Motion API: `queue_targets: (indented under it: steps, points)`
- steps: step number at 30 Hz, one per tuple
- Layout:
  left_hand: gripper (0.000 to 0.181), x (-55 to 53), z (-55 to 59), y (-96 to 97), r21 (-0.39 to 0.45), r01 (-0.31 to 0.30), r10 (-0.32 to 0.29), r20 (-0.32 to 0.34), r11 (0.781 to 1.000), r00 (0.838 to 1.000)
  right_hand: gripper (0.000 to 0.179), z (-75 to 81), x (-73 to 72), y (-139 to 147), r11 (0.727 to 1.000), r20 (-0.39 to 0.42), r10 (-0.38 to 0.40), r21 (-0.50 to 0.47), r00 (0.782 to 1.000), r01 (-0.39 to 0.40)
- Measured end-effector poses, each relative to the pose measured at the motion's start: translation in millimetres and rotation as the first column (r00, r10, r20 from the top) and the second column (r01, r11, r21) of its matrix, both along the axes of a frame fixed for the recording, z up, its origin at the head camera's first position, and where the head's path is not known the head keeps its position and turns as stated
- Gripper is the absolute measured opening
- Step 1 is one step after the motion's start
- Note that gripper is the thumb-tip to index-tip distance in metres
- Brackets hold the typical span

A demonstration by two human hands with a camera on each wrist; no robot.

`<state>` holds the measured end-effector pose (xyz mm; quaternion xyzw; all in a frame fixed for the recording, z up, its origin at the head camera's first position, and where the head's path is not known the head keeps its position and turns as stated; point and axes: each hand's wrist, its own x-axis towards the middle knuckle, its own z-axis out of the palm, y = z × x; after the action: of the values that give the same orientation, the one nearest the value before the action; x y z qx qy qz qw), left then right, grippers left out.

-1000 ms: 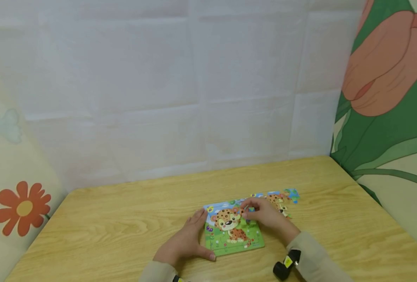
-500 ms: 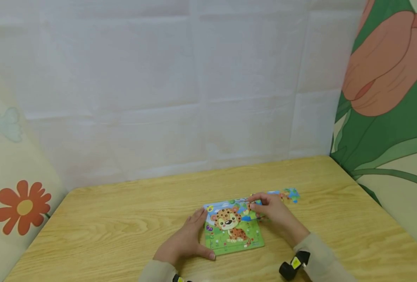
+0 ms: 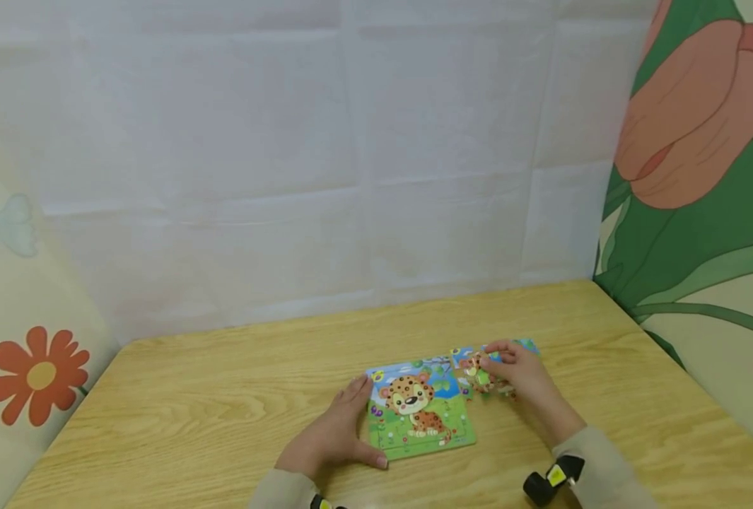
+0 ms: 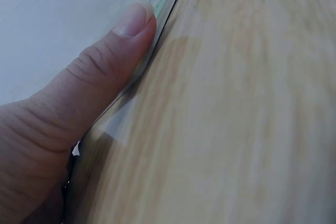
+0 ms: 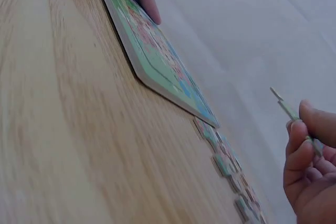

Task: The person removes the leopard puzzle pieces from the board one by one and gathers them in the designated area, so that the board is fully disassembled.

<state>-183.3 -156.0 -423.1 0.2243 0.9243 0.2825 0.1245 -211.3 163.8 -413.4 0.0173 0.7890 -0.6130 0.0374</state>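
A leopard-cub jigsaw puzzle board (image 3: 422, 408) lies flat on the table in the head view. Its upper right part shows plain blue and green. My left hand (image 3: 331, 435) rests along the board's left side, thumb at the near left corner; the left wrist view shows that thumb (image 4: 113, 51) lying straight against the edge. Over the loose jigsaw pieces (image 3: 462, 358) right of the board, my right hand (image 3: 529, 382) is raised. Between its thumb and fingers it pinches a thin jigsaw piece (image 5: 287, 109), seen edge-on in the right wrist view; whether it is one piece or more, I cannot tell.
The loose pieces (image 5: 226, 163) lie close together beside the board's corner, partly hidden by my right hand in the head view. The wooden table (image 3: 223, 396) meets a white cloth (image 3: 255, 177) behind. Walls with painted flowers (image 3: 41, 376) stand at both sides.
My right hand has moved right, from over the board's upper right part to above the loose pieces. More of the blue-green area shows now. My left hand has stayed in place.
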Motion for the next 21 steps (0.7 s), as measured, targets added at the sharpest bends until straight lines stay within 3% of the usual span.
queue_targets:
  steps: [5, 11, 17, 21]
  points:
    - [0.131, 0.4, -0.1, -0.4, 0.001, -0.002, 0.002, 0.000, 1.000, 1.000, 0.028, -1.9, 2.1, 10.3, 0.998, 0.008, -0.056, -0.028, 0.998, 0.056]
    - [0.131, 0.1, 0.2, 0.1, -0.002, -0.003, 0.003, -0.006, 1.000, 1.000, 0.033, -4.2, 6.9, 25.5, 0.992, 0.033, -0.085, -0.090, 0.996, 0.088]
    - [0.130, 0.1, 0.5, 0.4, 0.004, -0.002, 0.002, 0.002, 1.000, 1.000, 0.034, -4.1, 8.4, 40.8, 0.993, -0.001, -0.112, -0.042, 0.994, 0.111]
    - [0.130, 0.3, 0.1, 0.5, 0.005, -0.003, 0.003, 0.004, 1.000, 1.000, 0.029, -4.2, 9.1, 48.2, 0.983, 0.024, -0.145, -0.113, 0.989, 0.147]
